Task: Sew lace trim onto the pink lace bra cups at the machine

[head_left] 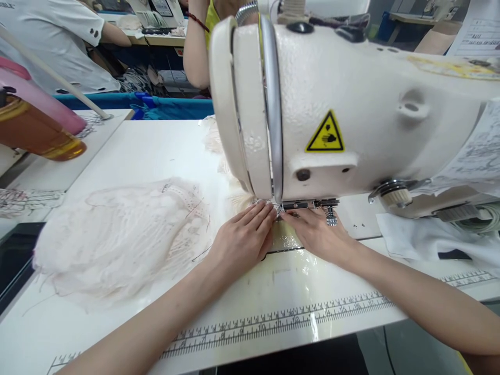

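Observation:
My left hand (pixel 247 233) lies palm down just left of the presser foot, its fingers stretched out over the edge of pale, thin fabric (pixel 238 195). My right hand (pixel 318 232) rests to the right of the needle area, fingers stretched forward and partly hidden behind a metal attachment (pixel 308 204) and the machine. Between my fingertips a small bit of the fabric shows at the foot. Above both hands stands the white sewing machine head (pixel 336 104). The needle itself is hidden. A loose heap of sheer, pale pink fabric (pixel 117 237) lies on the table to the left.
A printed ruler (pixel 269 325) runs along the front edge of the white table (pixel 156 140). At left are an amber bottle (pixel 42 133), a pink bottle (pixel 58 99) and a dark device (pixel 15 260). White cloth (pixel 414 239) lies right. Other people sit beyond.

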The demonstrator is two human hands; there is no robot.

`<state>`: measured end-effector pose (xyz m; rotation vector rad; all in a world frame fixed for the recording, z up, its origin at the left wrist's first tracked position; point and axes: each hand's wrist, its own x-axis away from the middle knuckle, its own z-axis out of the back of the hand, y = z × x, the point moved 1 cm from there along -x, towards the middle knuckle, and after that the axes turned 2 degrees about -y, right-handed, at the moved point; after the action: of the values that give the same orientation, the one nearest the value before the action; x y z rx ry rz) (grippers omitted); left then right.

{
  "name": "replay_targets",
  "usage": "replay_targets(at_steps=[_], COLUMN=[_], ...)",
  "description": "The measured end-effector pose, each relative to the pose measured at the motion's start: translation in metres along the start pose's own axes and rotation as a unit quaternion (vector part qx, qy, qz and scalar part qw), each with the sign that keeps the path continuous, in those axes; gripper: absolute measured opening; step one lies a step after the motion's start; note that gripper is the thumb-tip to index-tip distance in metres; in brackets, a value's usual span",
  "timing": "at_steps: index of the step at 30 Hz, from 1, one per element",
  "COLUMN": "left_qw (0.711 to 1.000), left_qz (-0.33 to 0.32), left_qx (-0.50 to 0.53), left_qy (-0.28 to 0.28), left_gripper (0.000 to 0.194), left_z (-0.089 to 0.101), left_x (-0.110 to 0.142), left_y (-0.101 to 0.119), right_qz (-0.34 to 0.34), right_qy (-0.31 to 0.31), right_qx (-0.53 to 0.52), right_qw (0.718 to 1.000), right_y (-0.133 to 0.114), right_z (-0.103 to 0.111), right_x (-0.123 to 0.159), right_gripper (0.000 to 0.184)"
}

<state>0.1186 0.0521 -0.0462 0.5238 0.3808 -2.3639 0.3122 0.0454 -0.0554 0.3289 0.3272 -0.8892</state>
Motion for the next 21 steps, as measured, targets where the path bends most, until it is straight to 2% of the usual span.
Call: replay_targets(at_steps=[6,11,15,21], left_qw=[1.000,1.000,1.000,0.999], left_qz=[0.016,0.006,0.005,0.018], left_qx=[0.005,-0.019,-0.027,-0.012], left_qy=[-0.015,-0.012,-0.008,-0.023], left_gripper=[0.032,0.031,0.031,0.032], left_z=[-0.002,-0.001,-0.002,-0.003], left_x=[0.000,-0.001,-0.001,-0.001], left_y=[0.001,0.001,0.001,0.001], right_qz=[0.016,0.011,0.014,0.000], right_qy=[0.006,0.000,0.025,0.023], right_qx=[0.020,0.028,0.047,-0.019], right_qw=[1.000,1.000,0.999,1.000], right_y=[0.001,0.000,0.003,0.010], right_z=[-0.004,-0.006,-0.003,0.008], right_x=[-0.001,0.000,0.001,-0.005], right_gripper=[0.040,0.041,0.036,0.029])
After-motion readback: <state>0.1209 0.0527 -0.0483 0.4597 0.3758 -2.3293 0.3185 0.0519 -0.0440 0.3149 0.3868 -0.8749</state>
